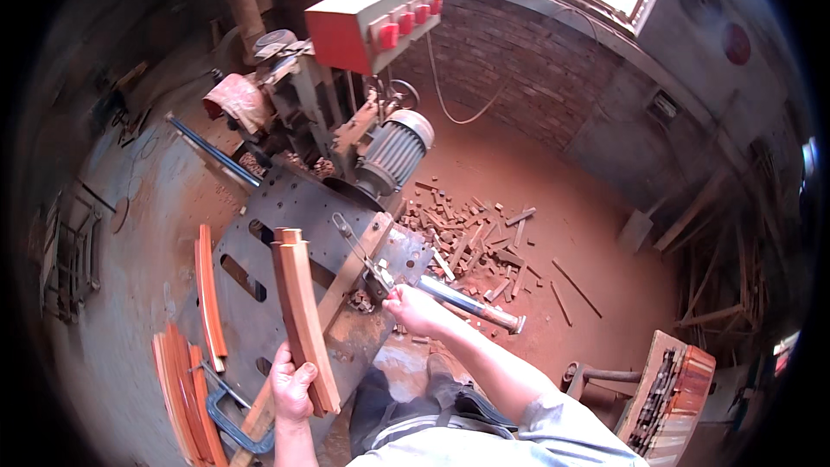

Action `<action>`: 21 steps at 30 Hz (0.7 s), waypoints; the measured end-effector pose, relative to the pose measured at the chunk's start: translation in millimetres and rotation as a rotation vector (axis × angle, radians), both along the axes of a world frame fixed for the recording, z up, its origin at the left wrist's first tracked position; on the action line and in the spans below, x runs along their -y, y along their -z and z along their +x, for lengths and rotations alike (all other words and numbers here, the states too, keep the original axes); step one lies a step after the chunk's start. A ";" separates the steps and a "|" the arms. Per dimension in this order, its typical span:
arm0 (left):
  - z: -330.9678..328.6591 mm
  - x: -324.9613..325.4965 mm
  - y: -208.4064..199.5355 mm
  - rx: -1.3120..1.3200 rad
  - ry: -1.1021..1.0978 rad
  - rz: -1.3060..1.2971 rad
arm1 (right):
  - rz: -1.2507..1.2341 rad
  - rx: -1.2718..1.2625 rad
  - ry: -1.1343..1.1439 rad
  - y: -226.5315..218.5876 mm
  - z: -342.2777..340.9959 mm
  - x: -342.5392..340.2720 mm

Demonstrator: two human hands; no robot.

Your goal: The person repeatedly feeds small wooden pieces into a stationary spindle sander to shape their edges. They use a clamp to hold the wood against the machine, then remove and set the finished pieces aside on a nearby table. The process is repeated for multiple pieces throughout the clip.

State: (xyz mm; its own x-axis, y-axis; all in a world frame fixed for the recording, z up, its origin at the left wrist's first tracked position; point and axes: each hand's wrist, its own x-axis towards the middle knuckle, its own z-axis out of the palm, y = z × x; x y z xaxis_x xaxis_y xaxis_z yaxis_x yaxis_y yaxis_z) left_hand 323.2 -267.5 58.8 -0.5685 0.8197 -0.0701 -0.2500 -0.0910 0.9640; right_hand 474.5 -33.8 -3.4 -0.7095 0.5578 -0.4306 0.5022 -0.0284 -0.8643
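While left hand (pixel 294 387) grips wooden strips (pixel 303 316) pointing lengthwise forward, right hand (pixel 411 308) clutches lever (pixel 379 275).

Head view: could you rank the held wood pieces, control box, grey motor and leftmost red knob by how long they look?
Longest to shortest:
Wood pieces in the left hand
Control box
Grey motor
Leftmost red knob
Nearness to the camera may exaggerate the first.

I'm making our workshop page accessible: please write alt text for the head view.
A person's left hand holds a few long wooden pieces over a metal machine table, while the right hand is at a metal clamp. Beyond are a grey motor and a red-sided control box; wood offcuts lie on the floor.
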 end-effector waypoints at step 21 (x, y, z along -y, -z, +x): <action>273.2 -146.4 11.8 -0.224 0.860 -0.196 | 0.276 -0.718 1.049 -49.6 271.7 71.9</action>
State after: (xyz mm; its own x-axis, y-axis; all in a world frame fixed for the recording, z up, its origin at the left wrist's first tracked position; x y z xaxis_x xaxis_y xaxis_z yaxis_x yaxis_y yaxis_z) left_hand 596.4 -121.1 47.0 0.2170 0.9523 -0.2143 0.0395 0.2108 0.9767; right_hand 746.2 -105.7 46.2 0.0932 0.9926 0.0779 -0.2251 0.0972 -0.9695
